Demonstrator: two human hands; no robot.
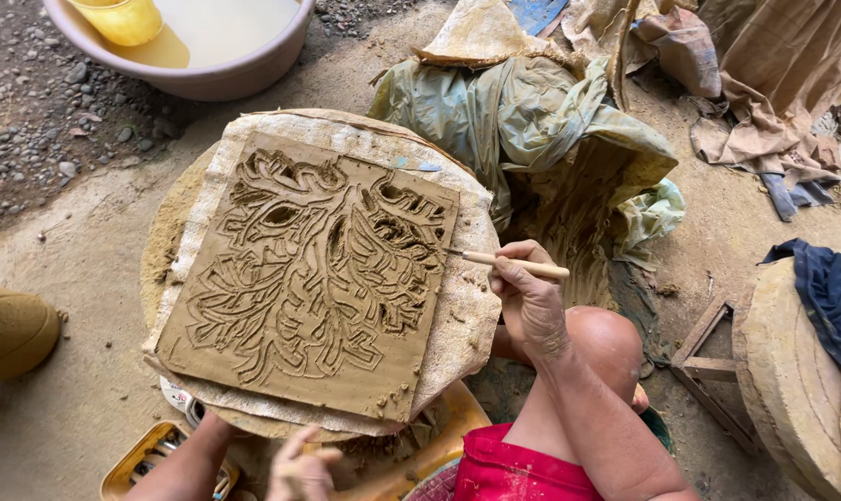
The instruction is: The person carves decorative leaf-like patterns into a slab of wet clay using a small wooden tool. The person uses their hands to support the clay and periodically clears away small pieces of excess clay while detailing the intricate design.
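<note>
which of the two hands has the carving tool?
The right hand, at the clay slab's right edge, grips the wooden tool. The left hand is down at the bottom edge, without it.

Outdoor pottery workshop, ground level. Evidence: bare dirt and gravel floor; carved clay slab on a cloth-covered round board; plastic basin of muddy water; plastic-wrapped clay heap; clay-stained cloths.
</note>
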